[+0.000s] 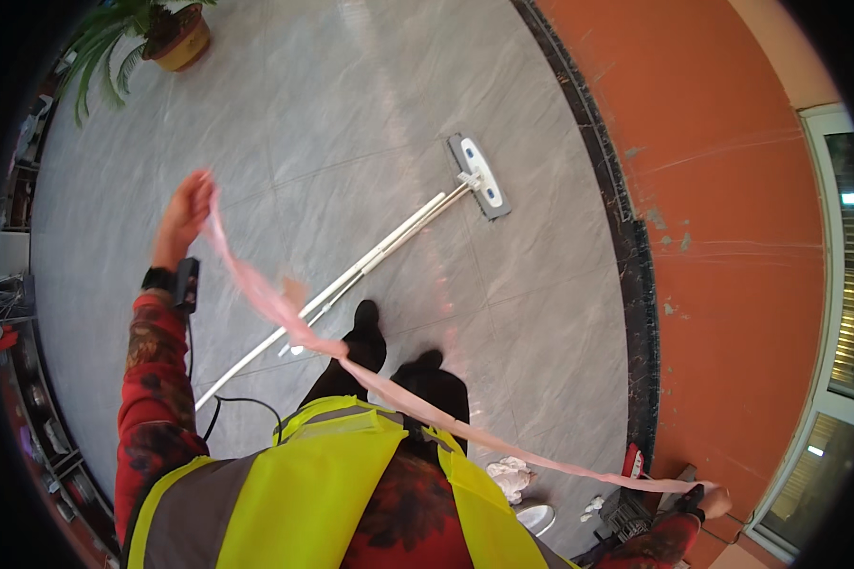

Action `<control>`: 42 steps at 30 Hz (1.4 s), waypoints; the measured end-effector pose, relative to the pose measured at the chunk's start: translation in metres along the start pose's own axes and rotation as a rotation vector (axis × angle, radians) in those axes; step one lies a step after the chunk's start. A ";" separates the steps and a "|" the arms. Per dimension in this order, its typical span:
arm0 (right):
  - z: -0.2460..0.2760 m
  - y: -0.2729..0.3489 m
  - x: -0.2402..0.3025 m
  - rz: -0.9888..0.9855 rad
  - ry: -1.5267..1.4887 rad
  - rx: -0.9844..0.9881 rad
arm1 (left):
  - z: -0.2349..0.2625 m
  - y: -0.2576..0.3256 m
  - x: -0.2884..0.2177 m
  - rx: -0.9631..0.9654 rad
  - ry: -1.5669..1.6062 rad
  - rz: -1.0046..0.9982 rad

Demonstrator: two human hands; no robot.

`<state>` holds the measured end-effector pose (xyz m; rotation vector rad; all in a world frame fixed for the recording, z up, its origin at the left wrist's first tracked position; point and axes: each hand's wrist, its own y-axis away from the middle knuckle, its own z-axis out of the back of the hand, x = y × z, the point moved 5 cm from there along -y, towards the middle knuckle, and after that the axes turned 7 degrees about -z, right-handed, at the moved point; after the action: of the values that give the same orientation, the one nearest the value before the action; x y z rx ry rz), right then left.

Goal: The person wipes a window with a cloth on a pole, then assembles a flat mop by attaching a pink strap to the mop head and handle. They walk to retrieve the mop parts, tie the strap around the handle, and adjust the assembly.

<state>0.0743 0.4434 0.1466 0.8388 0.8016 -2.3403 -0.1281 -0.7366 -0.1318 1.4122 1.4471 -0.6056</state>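
Both of my arms are spread wide, with a long pink strip point(389, 387), thin and soft like cloth or film, running between them. My left hand point(192, 209) is raised at the left, its fingers closed around one end. Low at the right, my right hand point(716, 501) grips the other end beside the orange wall. The strip sags across the front of my yellow vest and looks twisted near its middle. Beyond it on the floor lies a flat mop point(481, 177) with a white and grey head. A second white pole point(346, 280) lies alongside its handle.
A potted plant point(185, 45) stands at the far left on the grey tiled floor point(370, 85). Loaded shelves point(52, 427) line the left edge. At lower right are a crumpled pale cloth point(510, 477), a round metal dish point(537, 517) and dark equipment point(626, 515) near a white-framed door point(830, 360).
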 end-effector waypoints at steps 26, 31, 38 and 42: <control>0.085 -0.018 0.528 0.878 -1.021 0.402 | -0.279 -0.183 0.254 0.181 -1.765 -0.166; -0.005 -0.067 0.493 0.687 -0.593 0.297 | -0.285 -0.177 0.375 -0.126 -0.108 0.260; -0.115 0.003 0.563 0.995 -0.419 0.354 | -0.369 -0.143 0.524 0.548 -0.741 0.038; -0.126 0.142 0.726 0.861 -1.004 0.793 | -0.380 -0.143 0.600 0.526 -0.863 0.124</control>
<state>-0.2742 0.2351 -0.4841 0.0922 -0.7976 -1.8134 -0.2773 -0.1639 -0.5506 1.3393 0.5214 -1.3740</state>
